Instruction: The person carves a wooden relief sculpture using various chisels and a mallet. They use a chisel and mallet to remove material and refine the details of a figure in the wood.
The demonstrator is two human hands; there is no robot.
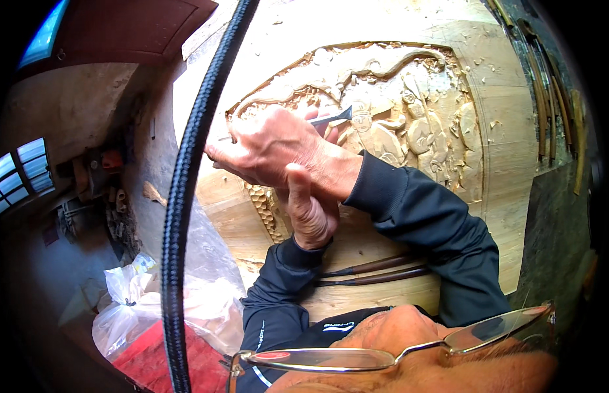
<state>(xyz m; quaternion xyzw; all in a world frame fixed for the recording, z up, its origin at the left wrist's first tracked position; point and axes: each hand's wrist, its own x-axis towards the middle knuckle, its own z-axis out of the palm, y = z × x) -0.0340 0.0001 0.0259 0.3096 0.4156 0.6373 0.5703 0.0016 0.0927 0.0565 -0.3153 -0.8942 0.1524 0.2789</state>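
A pale wooden panel [507, 131] lies before me, with figures [419, 128] and a wavy border carved in relief. My right hand [268, 147] is closed in a fist round a chisel [332, 118], whose dark flared blade points right and meets a carved figure's head. My left hand [312, 213] is under the right wrist, its thumb raised against it. Most of its fingers are hidden; fingertips beside the chisel's shaft appear to be its own, closed on it. Two dark-handled tools [376, 268] lie on the panel near my body.
Long thin tools [546, 92] lie along the right side. Wood chips [494, 124] dot the panel. A black braided cord [193, 150] crosses the view at left. A clear plastic bag [124, 311] and red cloth-like material [144, 363] are at the lower left, a window [19, 173] beyond.
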